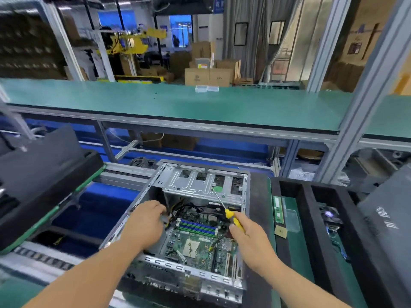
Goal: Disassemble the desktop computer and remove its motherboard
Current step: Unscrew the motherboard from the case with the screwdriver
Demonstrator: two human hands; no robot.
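Case (155, 262) open, CPU socket bare, RAM sticks (279, 210) out right of case. My left hand (144, 225) grasping cables (189, 207); right hand (251, 241) grasping screwdriver (231, 215). Motherboard (195, 243) not yet out.

The single head view looked forward and down from close above both hands; the shelf (178, 103) lay beyond them.

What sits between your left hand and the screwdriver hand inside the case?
In the head view, a bundle of black cables and the blue-and-green memory slots on the motherboard lie between the left hand and the right hand, which holds the screwdriver.
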